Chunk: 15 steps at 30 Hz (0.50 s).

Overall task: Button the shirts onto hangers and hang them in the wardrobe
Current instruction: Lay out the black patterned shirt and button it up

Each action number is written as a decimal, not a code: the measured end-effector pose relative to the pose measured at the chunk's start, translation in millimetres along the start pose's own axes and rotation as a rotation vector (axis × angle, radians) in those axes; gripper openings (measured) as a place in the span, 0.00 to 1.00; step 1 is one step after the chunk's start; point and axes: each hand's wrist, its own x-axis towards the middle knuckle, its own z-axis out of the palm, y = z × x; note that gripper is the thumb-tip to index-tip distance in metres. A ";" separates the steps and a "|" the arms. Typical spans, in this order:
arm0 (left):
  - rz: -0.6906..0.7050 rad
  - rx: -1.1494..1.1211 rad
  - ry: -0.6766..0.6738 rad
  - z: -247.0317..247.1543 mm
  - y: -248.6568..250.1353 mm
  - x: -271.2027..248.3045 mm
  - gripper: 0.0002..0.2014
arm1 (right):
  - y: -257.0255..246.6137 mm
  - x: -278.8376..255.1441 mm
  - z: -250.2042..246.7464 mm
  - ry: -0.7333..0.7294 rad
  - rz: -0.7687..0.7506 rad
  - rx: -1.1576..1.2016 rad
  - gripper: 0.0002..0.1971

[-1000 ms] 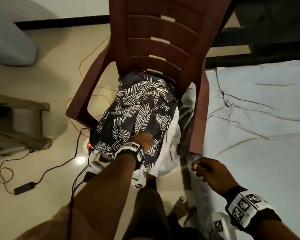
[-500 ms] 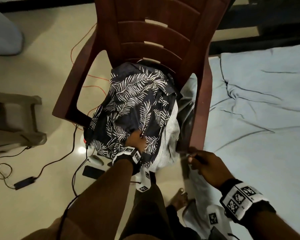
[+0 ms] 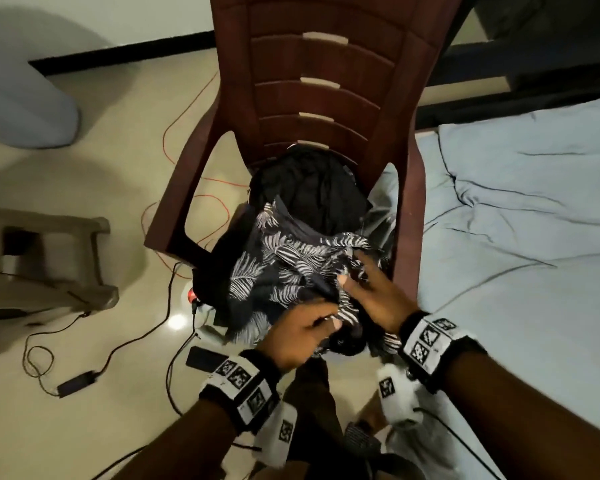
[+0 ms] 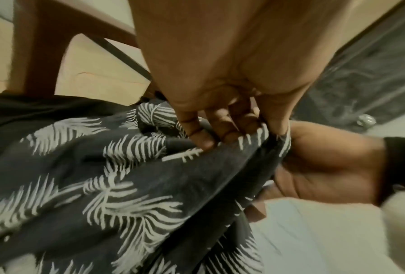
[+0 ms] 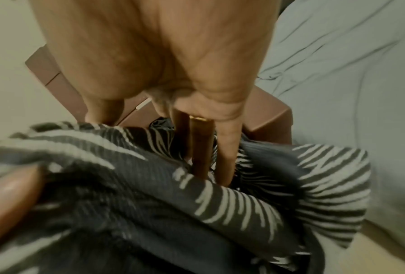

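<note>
1. Between both hands, off the chair [image 3: 326,64] seat: leaf-print shirt [image 3: 291,271].
2. Left hand [image 3: 298,337] pinches its edge; right hand [image 3: 374,296] fingers straight, pressing fabric.
3. Risk: shirt snags black garment [image 3: 312,188] behind, drags it off.

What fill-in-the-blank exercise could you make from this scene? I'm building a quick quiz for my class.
1. The left hand grips the ____-print shirt.
2. The shirt lies on the seat of a brown ____.
3. To the right of the chair lies a pale blue ____.
4. The right hand rests on the shirt with its fingers ____.

Missing words: leaf; chair; bedsheet; straight
</note>
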 end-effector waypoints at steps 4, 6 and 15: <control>0.125 0.345 -0.384 -1.1 12.5 -18.2 0.12 | 14.4 15.9 3.3 -0.059 0.084 -0.091 0.31; 0.035 0.366 -0.498 -13.2 17.3 -20.8 0.14 | 14.6 5.0 -1.7 -0.045 0.057 -0.051 0.31; 0.130 0.397 0.245 -55.6 73.9 21.8 0.29 | 5.2 -119.1 -41.8 0.184 -0.193 0.096 0.32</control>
